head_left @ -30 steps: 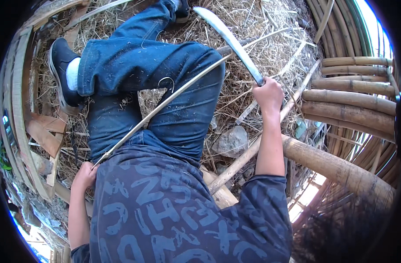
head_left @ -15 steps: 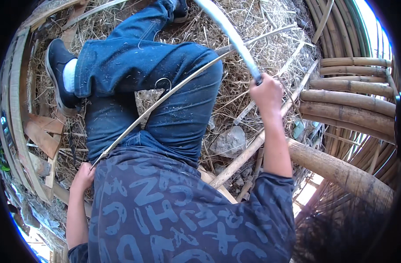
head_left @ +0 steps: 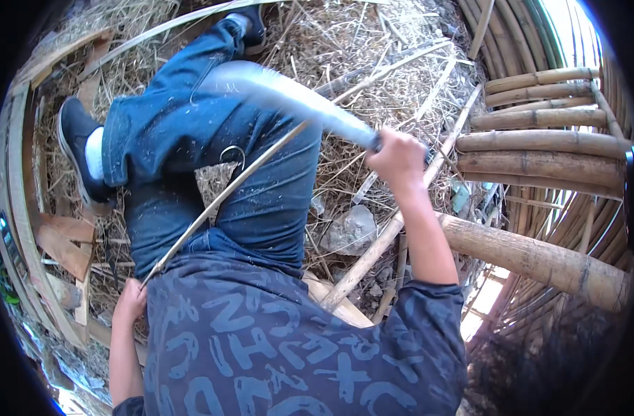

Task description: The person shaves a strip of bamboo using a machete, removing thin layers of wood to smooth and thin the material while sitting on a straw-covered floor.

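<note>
My right hand (head_left: 400, 159) is closed around the dark handle of a machete (head_left: 310, 104). Its long pale blade, smeared by motion, reaches to the left over my jeans and crosses above a thin bamboo stick (head_left: 223, 194). By my left hip, my left hand (head_left: 130, 302) grips the stick's near end. From there the stick slants up and right across my lap and thigh. Whether the blade touches the stick, I cannot tell. A curled shaving (head_left: 232, 154) rests on my thigh beside the stick.
Straw and shavings cover the ground (head_left: 386, 90). A grey rock (head_left: 349, 230) sits right of my leg, near a slanting bamboo pole (head_left: 365, 267). At the right, a thick bamboo pole (head_left: 532, 256) lies below stacked bamboo (head_left: 539, 165). Wood offcuts (head_left: 64, 246) lie at the left.
The machete has swung down and left, from pointing up and away to lying across above my thigh. My right hand has shifted slightly left and down. My left hand keeps its grip.
</note>
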